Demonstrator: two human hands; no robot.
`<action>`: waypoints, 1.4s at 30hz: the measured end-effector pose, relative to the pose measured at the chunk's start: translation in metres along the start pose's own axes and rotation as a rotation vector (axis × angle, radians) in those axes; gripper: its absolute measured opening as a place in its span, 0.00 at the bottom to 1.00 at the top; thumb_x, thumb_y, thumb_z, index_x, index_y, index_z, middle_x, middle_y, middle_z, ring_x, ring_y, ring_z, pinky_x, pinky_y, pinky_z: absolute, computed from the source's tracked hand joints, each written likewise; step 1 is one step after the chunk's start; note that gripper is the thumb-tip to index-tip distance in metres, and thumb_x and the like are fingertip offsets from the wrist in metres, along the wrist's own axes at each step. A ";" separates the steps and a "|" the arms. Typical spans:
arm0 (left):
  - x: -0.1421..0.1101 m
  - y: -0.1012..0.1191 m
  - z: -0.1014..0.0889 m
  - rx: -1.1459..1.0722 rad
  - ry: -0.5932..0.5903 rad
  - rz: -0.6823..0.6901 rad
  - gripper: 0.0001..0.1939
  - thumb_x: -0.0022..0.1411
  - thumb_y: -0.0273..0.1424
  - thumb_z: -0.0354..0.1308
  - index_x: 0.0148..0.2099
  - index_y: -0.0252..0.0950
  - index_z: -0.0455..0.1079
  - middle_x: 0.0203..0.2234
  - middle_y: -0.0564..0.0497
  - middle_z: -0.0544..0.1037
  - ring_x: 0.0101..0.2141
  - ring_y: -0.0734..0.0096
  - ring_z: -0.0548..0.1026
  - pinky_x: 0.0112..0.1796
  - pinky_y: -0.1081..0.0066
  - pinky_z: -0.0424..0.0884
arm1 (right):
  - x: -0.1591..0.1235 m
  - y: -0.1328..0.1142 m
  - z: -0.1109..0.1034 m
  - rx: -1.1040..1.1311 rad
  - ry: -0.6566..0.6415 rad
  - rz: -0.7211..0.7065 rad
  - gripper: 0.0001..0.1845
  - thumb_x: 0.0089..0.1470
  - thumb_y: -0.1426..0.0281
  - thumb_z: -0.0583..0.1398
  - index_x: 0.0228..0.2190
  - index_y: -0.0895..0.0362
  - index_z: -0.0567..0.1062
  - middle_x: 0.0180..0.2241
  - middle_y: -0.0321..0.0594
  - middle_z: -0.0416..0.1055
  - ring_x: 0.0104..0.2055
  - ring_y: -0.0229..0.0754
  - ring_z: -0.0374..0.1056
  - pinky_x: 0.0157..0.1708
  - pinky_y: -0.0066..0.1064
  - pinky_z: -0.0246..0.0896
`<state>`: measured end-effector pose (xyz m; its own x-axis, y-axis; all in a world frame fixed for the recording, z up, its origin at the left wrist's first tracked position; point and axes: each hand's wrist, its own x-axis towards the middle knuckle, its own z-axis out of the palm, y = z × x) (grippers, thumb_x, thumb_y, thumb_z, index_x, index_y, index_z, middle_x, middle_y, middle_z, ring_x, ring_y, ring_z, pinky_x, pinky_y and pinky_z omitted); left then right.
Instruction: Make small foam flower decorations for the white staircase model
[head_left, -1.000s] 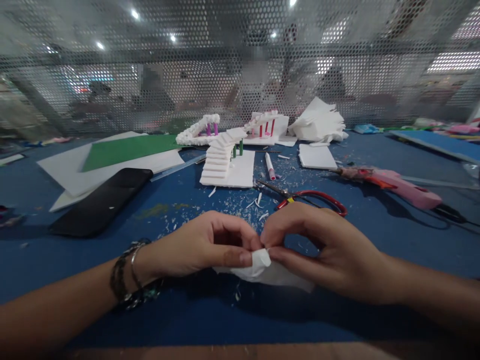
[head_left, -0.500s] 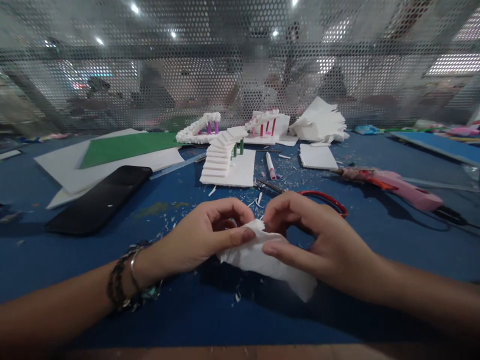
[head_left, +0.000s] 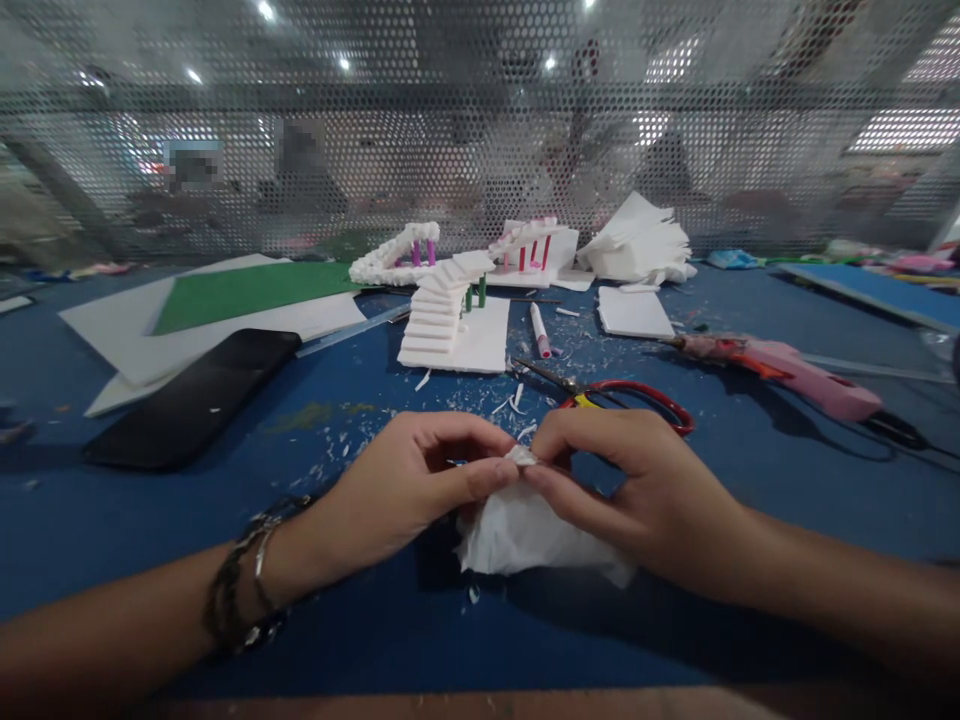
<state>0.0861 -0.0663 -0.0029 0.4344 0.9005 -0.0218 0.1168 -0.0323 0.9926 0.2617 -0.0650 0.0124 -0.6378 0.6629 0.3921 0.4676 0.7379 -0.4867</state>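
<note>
A crumpled white tissue (head_left: 525,535) hangs just above the blue table, pinched along its upper edge by both hands. My left hand (head_left: 431,475), with bracelets on the wrist, grips it between thumb and forefinger. Close beside it, my right hand (head_left: 626,480) pinches the same edge, the fingertips nearly meeting. Part of the tissue is hidden behind the right hand. Just beyond the right hand lie red-handled scissors (head_left: 645,392), their blades pointing left. A small white staircase model (head_left: 439,320) with green posts stands farther off on a white base.
At left lie a black phone (head_left: 199,400) and a green sheet (head_left: 255,293) on white sheets. A pink glue gun (head_left: 802,378) rests at right with its cord. Behind are a marker (head_left: 540,332), a stack of tissues (head_left: 637,242) and a perforated metal screen (head_left: 465,120). White scraps litter the table.
Both hands have shifted slightly down, and the right thumb has closed in to the tissue's top edge. The tissue now hangs lower from the pinch. More of the scissors shows.
</note>
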 end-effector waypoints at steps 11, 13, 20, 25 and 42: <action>0.001 -0.002 0.000 -0.063 0.013 0.022 0.03 0.48 0.29 0.59 0.28 0.34 0.70 0.22 0.55 0.71 0.24 0.78 0.67 0.24 0.80 0.64 | 0.000 -0.001 -0.001 0.003 0.011 -0.016 0.08 0.49 0.74 0.54 0.20 0.60 0.65 0.18 0.32 0.63 0.20 0.29 0.57 0.21 0.20 0.52; 0.001 -0.002 0.000 -0.069 0.012 0.025 0.03 0.49 0.30 0.59 0.28 0.35 0.70 0.22 0.56 0.72 0.24 0.79 0.67 0.25 0.81 0.64 | 0.000 -0.001 0.000 0.014 0.011 -0.006 0.08 0.49 0.74 0.54 0.20 0.60 0.65 0.18 0.32 0.63 0.20 0.29 0.57 0.21 0.20 0.52; 0.001 -0.003 -0.001 -0.050 0.035 0.039 0.04 0.49 0.28 0.59 0.29 0.34 0.71 0.23 0.54 0.74 0.24 0.77 0.69 0.25 0.80 0.67 | -0.001 0.000 0.002 0.047 0.000 0.028 0.09 0.50 0.73 0.53 0.21 0.60 0.65 0.18 0.33 0.63 0.20 0.29 0.57 0.21 0.19 0.52; 0.000 -0.003 0.000 -0.056 0.019 0.062 0.03 0.49 0.26 0.59 0.30 0.35 0.72 0.24 0.56 0.74 0.24 0.80 0.70 0.26 0.83 0.67 | -0.001 0.000 0.003 0.066 0.015 0.063 0.09 0.49 0.74 0.53 0.19 0.60 0.65 0.17 0.32 0.63 0.20 0.29 0.57 0.20 0.19 0.52; -0.002 -0.001 0.004 0.066 0.123 0.178 0.02 0.50 0.26 0.58 0.30 0.36 0.70 0.24 0.58 0.75 0.27 0.81 0.70 0.28 0.86 0.67 | 0.000 0.000 0.008 0.123 0.028 0.098 0.11 0.51 0.72 0.51 0.19 0.59 0.62 0.17 0.30 0.57 0.19 0.28 0.52 0.18 0.19 0.48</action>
<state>0.0886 -0.0694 -0.0046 0.3413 0.9242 0.1714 0.1084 -0.2199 0.9695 0.2567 -0.0658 0.0060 -0.5745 0.7356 0.3589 0.4471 0.6493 -0.6152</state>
